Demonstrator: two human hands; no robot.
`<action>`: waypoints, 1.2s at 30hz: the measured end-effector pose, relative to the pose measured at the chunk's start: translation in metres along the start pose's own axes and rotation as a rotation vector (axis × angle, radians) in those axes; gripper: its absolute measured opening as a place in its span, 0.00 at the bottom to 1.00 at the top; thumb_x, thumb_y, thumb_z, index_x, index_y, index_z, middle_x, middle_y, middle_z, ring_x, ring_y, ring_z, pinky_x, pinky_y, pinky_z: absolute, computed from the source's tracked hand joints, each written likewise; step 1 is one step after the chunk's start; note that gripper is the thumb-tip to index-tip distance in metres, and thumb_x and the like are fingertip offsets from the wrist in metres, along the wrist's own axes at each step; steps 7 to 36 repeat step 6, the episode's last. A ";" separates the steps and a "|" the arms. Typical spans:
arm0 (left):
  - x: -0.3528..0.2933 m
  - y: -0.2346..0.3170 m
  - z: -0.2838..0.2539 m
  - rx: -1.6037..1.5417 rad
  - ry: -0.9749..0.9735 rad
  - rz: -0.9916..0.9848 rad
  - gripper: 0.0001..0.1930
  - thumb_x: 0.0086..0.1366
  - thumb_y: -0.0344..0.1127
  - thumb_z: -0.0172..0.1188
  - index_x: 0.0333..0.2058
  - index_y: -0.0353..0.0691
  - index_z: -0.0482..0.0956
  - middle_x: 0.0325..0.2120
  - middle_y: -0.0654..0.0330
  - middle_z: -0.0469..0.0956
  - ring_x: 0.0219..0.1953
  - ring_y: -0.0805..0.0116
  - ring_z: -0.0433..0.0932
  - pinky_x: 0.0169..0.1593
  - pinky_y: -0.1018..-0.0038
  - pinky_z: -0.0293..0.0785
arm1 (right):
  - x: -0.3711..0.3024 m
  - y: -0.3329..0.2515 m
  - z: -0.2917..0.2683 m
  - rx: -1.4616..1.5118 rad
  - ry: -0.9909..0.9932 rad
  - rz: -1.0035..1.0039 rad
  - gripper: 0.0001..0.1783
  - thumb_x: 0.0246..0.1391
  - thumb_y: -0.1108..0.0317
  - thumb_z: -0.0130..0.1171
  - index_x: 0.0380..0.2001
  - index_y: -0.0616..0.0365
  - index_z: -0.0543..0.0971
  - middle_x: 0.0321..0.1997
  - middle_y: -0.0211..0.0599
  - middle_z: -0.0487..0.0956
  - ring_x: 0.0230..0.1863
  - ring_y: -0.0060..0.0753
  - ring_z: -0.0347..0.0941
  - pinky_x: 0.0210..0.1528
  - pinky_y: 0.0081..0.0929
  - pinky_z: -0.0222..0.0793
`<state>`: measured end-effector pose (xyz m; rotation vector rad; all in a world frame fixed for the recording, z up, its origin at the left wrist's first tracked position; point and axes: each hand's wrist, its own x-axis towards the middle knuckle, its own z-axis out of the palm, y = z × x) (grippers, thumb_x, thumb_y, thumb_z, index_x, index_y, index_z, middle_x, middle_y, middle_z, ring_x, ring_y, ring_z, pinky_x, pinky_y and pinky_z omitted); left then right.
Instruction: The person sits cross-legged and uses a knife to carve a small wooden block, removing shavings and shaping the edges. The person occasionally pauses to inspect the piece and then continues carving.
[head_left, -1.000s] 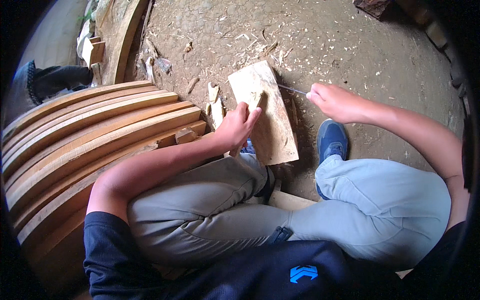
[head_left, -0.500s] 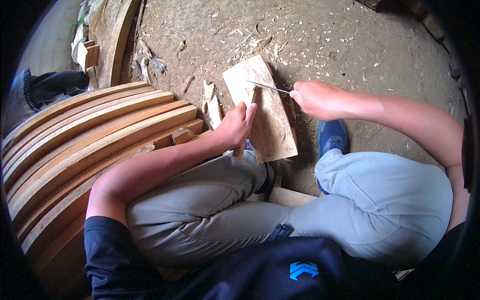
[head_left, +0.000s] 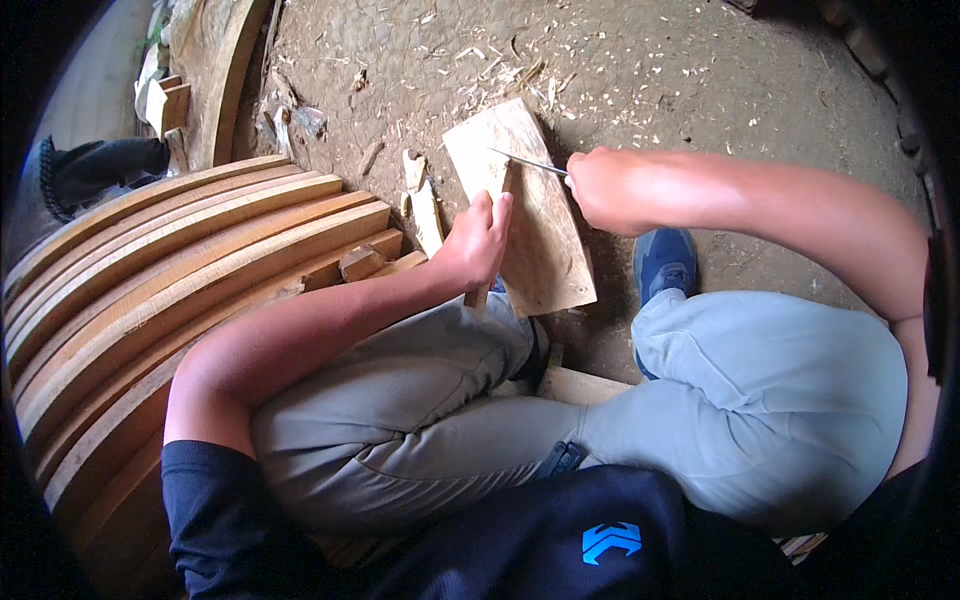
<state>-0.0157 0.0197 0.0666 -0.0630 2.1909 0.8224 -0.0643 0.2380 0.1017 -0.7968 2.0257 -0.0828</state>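
Note:
A flat pale wooden board (head_left: 540, 240) lies tilted on the dirt ground in front of my knees. My left hand (head_left: 475, 240) grips a narrow wooden stick that stands against the board's left side. My right hand (head_left: 605, 190) is closed around a thin metal blade (head_left: 528, 163), whose tip reaches left over the upper part of the board, just above the stick.
A stack of curved wooden planks (head_left: 170, 260) fills the left side. Wood chips and offcuts (head_left: 425, 205) litter the dirt ground (head_left: 650, 70). My blue shoe (head_left: 665, 262) rests right of the board. A dark object (head_left: 95, 165) lies at the far left.
My right hand has moved left with the blade, from beside the board to over its upper part. My left hand has stayed on the stick.

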 end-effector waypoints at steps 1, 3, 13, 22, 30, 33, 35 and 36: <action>0.000 -0.002 0.000 -0.009 0.009 0.008 0.25 0.78 0.52 0.38 0.40 0.28 0.62 0.23 0.37 0.74 0.23 0.48 0.79 0.30 0.54 0.75 | 0.003 -0.004 -0.003 -0.074 -0.045 -0.023 0.17 0.63 0.69 0.46 0.43 0.73 0.78 0.41 0.62 0.82 0.44 0.60 0.81 0.45 0.49 0.76; -0.001 0.000 -0.003 -0.035 -0.023 -0.017 0.24 0.78 0.52 0.38 0.40 0.30 0.62 0.21 0.41 0.74 0.21 0.53 0.78 0.27 0.56 0.74 | 0.005 -0.016 -0.023 -0.238 -0.198 -0.065 0.16 0.60 0.72 0.47 0.41 0.73 0.80 0.39 0.61 0.83 0.40 0.58 0.82 0.42 0.47 0.78; -0.003 0.005 -0.009 -0.094 -0.089 -0.081 0.24 0.79 0.52 0.37 0.39 0.32 0.62 0.19 0.47 0.72 0.20 0.59 0.76 0.25 0.60 0.73 | 0.012 -0.023 -0.043 -0.488 -0.379 -0.147 0.15 0.56 0.76 0.49 0.39 0.74 0.82 0.37 0.61 0.83 0.34 0.55 0.83 0.35 0.45 0.80; -0.003 0.005 -0.009 -0.094 -0.089 -0.081 0.24 0.79 0.52 0.37 0.39 0.32 0.62 0.19 0.47 0.72 0.20 0.59 0.76 0.25 0.60 0.73 | 0.012 -0.023 -0.043 -0.488 -0.379 -0.147 0.15 0.56 0.76 0.49 0.39 0.74 0.82 0.37 0.61 0.83 0.34 0.55 0.83 0.35 0.45 0.80; -0.003 0.005 -0.009 -0.094 -0.089 -0.081 0.24 0.79 0.52 0.37 0.39 0.32 0.62 0.19 0.47 0.72 0.20 0.59 0.76 0.25 0.60 0.73 | 0.012 -0.023 -0.043 -0.488 -0.379 -0.147 0.15 0.56 0.76 0.49 0.39 0.74 0.82 0.37 0.61 0.83 0.34 0.55 0.83 0.35 0.45 0.80; -0.003 0.005 -0.009 -0.094 -0.089 -0.081 0.24 0.79 0.52 0.37 0.39 0.32 0.62 0.19 0.47 0.72 0.20 0.59 0.76 0.25 0.60 0.73 | 0.012 -0.023 -0.043 -0.488 -0.379 -0.147 0.15 0.56 0.76 0.49 0.39 0.74 0.82 0.37 0.61 0.83 0.34 0.55 0.83 0.35 0.45 0.80; -0.003 0.005 -0.009 -0.094 -0.089 -0.081 0.24 0.79 0.52 0.37 0.39 0.32 0.62 0.19 0.47 0.72 0.20 0.59 0.76 0.25 0.60 0.73 | 0.012 -0.023 -0.043 -0.488 -0.379 -0.147 0.15 0.56 0.76 0.49 0.39 0.74 0.82 0.37 0.61 0.83 0.34 0.55 0.83 0.35 0.45 0.80; -0.003 0.005 -0.009 -0.094 -0.089 -0.081 0.24 0.79 0.52 0.37 0.39 0.32 0.62 0.19 0.47 0.72 0.20 0.59 0.76 0.25 0.60 0.73 | 0.012 -0.023 -0.043 -0.488 -0.379 -0.147 0.15 0.56 0.76 0.49 0.39 0.74 0.82 0.37 0.61 0.83 0.34 0.55 0.83 0.35 0.45 0.80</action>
